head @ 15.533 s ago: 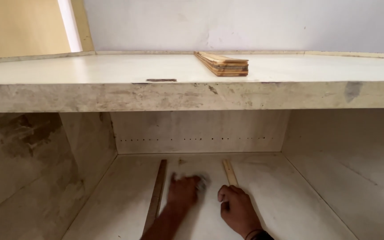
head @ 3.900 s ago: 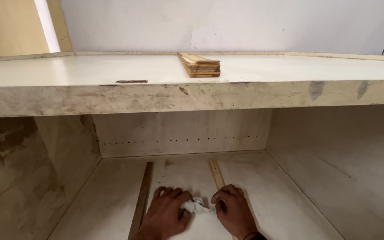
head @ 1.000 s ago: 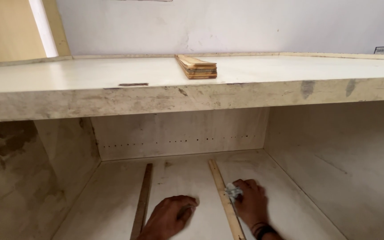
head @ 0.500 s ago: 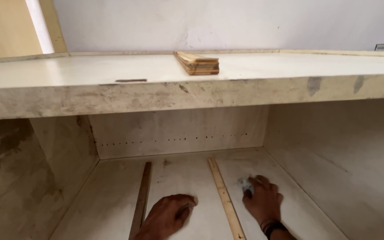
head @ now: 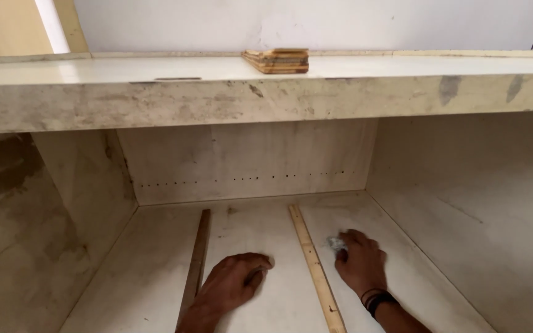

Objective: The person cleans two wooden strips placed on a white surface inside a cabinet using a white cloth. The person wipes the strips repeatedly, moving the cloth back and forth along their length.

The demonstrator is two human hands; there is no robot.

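Two hands lie on the floor of an open cabinet compartment. The right hand (head: 361,262) presses a small crumpled grey-white cloth (head: 335,244) against the pale cabinet floor (head: 155,271); its grip is clenched over the cloth, so that only a bit of the wad shows past the fingertips, on their far left side. A dark band sits on that wrist.

Just to the left of this grip, nearly touching the cloth, a light wooden strip (head: 313,265) runs from near the back panel toward the camera. On the other side of the strip the left hand (head: 234,285) rests flat, palm down, its grip released and holding nothing (the fingers are spread loosely, tips pointing toward the light strip). Just to the left of that hand lies a darker wooden strip (head: 196,262), roughly parallel to the first, with the wrist close against it.

Beyond both hands stands the back panel (head: 248,157), crossed by a row of small holes. Stained side walls (head: 464,197) close the compartment on either side. Above everything spans a thick, smudged tabletop (head: 217,92), and on its top, well away from either grip, sits a small stack of flat wooden pieces (head: 277,60) against a white wall.
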